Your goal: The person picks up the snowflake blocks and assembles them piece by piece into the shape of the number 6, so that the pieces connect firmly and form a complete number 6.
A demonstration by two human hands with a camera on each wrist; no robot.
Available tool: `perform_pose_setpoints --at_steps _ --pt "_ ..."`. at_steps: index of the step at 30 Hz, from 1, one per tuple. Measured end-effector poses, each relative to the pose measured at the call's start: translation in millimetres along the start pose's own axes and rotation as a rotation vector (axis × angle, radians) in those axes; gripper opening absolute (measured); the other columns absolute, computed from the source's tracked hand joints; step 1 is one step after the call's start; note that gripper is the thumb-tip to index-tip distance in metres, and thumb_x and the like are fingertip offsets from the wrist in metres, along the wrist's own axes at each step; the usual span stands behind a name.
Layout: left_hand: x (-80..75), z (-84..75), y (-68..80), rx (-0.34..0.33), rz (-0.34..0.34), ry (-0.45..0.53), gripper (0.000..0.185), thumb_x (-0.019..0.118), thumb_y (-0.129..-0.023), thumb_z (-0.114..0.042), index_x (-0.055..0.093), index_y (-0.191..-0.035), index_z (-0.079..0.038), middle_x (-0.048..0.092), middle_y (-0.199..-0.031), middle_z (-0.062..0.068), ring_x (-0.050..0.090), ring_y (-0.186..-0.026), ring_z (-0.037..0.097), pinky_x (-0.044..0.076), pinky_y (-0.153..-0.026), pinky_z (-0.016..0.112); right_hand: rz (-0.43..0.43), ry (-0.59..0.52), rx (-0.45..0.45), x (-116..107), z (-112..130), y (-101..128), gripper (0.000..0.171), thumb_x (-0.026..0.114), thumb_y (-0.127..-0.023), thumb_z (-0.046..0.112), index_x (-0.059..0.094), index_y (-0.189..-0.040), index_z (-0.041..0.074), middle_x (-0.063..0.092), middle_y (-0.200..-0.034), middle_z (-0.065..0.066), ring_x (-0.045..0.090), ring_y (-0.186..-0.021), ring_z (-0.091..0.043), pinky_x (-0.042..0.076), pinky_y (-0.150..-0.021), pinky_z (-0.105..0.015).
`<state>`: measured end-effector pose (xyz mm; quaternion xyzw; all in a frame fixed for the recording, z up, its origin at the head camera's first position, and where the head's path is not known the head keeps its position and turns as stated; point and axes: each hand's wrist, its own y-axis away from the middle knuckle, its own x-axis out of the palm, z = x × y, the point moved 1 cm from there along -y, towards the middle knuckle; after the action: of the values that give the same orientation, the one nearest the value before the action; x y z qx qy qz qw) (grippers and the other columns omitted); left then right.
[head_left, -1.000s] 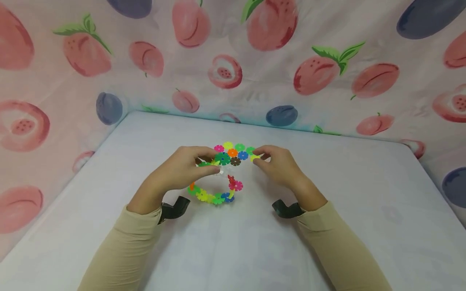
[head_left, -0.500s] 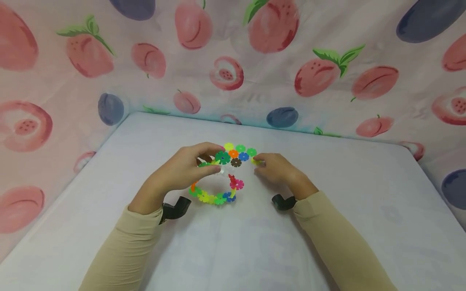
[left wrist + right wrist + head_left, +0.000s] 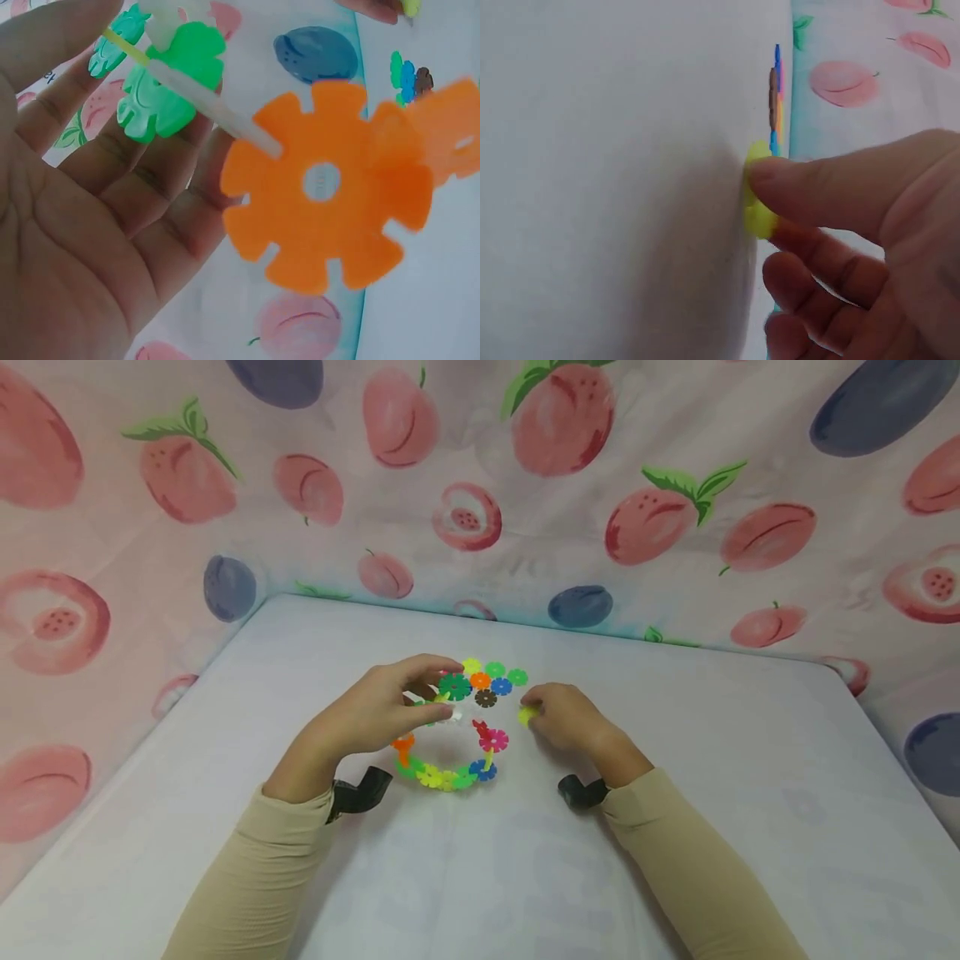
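Note:
My left hand [image 3: 382, 706] holds a curved chain of interlocking plastic flower discs [image 3: 430, 776] by its far end, thumb and fingers around the discs there. The chain loops toward me, with orange, green, yellow, blue, pink and red pieces. In the left wrist view a large orange disc [image 3: 360, 202] joins a white one seen edge-on [image 3: 217, 109], with a green disc [image 3: 169, 90] by the fingers. My right hand [image 3: 566, 718] pinches a loose yellow flower disc [image 3: 527, 715] between thumb and index finger, close over the table; its other fingers curl loosely [image 3: 787, 281].
Several loose discs lie flat beyond the hands, among them a brown one [image 3: 486, 698], a blue one [image 3: 501, 686] and an orange one [image 3: 480, 680]. A fruit-patterned cloth [image 3: 525, 552] stands behind the white table [image 3: 712, 735].
My right hand has drawn the yellow disc from beside the green loose disc toward me. The left hand stays nearly in place, while the chain's near side has shifted slightly toward me.

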<state>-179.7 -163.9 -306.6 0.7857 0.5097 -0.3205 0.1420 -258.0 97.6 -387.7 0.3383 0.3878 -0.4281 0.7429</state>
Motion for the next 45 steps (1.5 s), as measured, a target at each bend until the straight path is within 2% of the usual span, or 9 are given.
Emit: perform_pose_setpoints --at_steps 6,10,13,17,22,29,33,37,45 --pt "1.8 -0.4 -1.5 -0.003 -0.003 0.033 0.048 0.073 -0.093 -0.016 0.056 -0.139 -0.014 0.062 -0.126 0.005 0.063 -0.108 0.020 0.055 -0.086 0.040 -0.035 -0.078 0.002 -0.2 -1.7 7.4 0.024 0.065 -0.093 0.009 0.069 -0.116 0.005 0.064 -0.111 -0.011 0.055 -0.106 -0.029 0.049 -0.095 -0.043" --pt "3.7 -1.6 -2.5 -0.006 0.006 0.053 0.047 0.072 -0.094 -0.017 0.056 -0.138 -0.013 0.062 -0.126 0.005 0.063 -0.107 0.019 0.054 -0.087 0.040 -0.135 -0.184 -0.036 -6.5 2.2 17.8 0.016 0.070 -0.094 0.017 0.070 -0.107 0.008 0.065 -0.098 -0.005 0.059 -0.090 -0.024 0.053 -0.076 -0.036" --pt "5.1 -2.2 -3.0 0.004 0.011 0.054 0.048 0.073 -0.094 -0.017 0.056 -0.139 -0.014 0.063 -0.126 0.005 0.063 -0.107 0.019 0.054 -0.087 0.040 -0.241 -0.301 -0.108 -15.0 11.6 29.0 0.015 0.073 -0.093 0.016 0.072 -0.105 0.007 0.069 -0.092 -0.003 0.064 -0.082 -0.021 0.054 -0.069 -0.034" --pt "6.5 -2.6 -3.6 0.014 0.017 0.065 0.048 0.072 -0.094 -0.018 0.056 -0.139 -0.014 0.063 -0.125 0.004 0.064 -0.107 0.019 0.054 -0.088 0.040 -0.325 -0.385 -0.235 -25.1 25.6 45.0 0.014 0.071 -0.093 0.008 0.073 -0.105 0.003 0.072 -0.091 -0.004 0.067 -0.084 -0.020 0.057 -0.074 -0.035" --pt "8.0 -3.0 -3.8 0.015 0.030 0.082 0.045 0.070 -0.096 -0.019 0.056 -0.139 -0.015 0.065 -0.123 0.003 0.064 -0.105 0.019 0.053 -0.088 0.041 -0.361 -0.420 -0.371 -32.4 40.3 60.8 0.014 0.070 -0.092 0.002 0.075 -0.105 0.003 0.071 -0.096 -0.003 0.069 -0.087 -0.016 0.058 -0.079 -0.033" --pt "14.4 -4.2 -4.5 0.038 0.062 0.109 0.042 0.070 -0.096 -0.019 0.058 -0.136 -0.016 0.066 -0.117 0.000 0.065 -0.104 0.018 0.055 -0.086 0.037 -0.468 -0.396 -0.548 -32.2 50.4 68.2 0.015 0.074 -0.087 -0.006 0.076 -0.101 0.000 0.067 -0.093 -0.004 0.067 -0.085 -0.016 0.058 -0.076 -0.029" --pt "17.8 -4.1 -4.5 0.041 0.068 0.120 0.042 0.070 -0.096 -0.018 0.058 -0.136 -0.017 0.066 -0.118 0.000 0.066 -0.103 0.018 0.056 -0.082 0.036 -0.508 -0.379 -0.587 -29.8 50.6 66.9 0.013 0.074 -0.085 -0.009 0.071 -0.095 0.000 0.068 -0.091 -0.006 0.067 -0.083 -0.018 0.059 -0.078 -0.035" --pt "19.8 -5.0 -4.8 0.045 0.062 0.117 0.043 0.070 -0.095 -0.017 0.058 -0.137 -0.014 0.066 -0.120 0.002 0.066 -0.103 0.019 0.056 -0.082 0.036 -0.505 -0.375 -0.613 -27.5 49.2 64.3 0.014 0.072 -0.085 -0.010 0.068 -0.093 0.001 0.068 -0.091 -0.009 0.068 -0.085 -0.020 0.059 -0.079 -0.040" --pt "23.8 -7.3 -6.2 0.054 0.064 0.116 0.044 0.072 -0.094 -0.017 0.058 -0.136 -0.015 0.066 -0.117 0.002 0.067 -0.102 0.018 0.056 -0.083 0.036 -0.519 -0.331 -0.651 -27.4 51.1 64.7 0.015 0.072 -0.085 -0.011 0.069 -0.092 0.001 0.067 -0.092 -0.010 0.068 -0.087 -0.020 0.059 -0.078 -0.037"
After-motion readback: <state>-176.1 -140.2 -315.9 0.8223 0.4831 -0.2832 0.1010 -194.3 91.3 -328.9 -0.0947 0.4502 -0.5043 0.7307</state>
